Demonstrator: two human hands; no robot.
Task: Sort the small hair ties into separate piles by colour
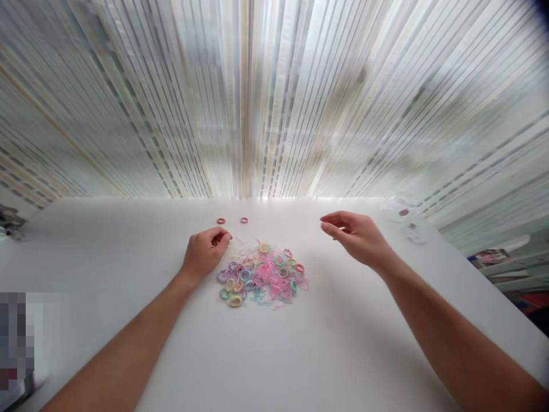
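Observation:
On the white table lies a loose heap of pastel hair ties [246,276], mixed with pink and blue thin elastic bands [270,272]. At the heap's upper left edge is my left hand [206,249], its fingers curled and the thumb drawn to the index finger. Whatever may be in that pinch is too small to make out. My right hand [351,232] hovers to the right, apart from the heap, with thumb and fingertips slightly parted and nothing visible between them. Behind the heap, a red hair tie [221,221] and a pinkish-red hair tie [244,220] lie separately.
Clear plastic packaging [414,233] sits near the right back corner of the table [266,360]. A striped sheer curtain [257,114] hangs along the back edge. A dark object [12,223] shows at the far left, and a rack with items [493,260] stands beyond the right edge.

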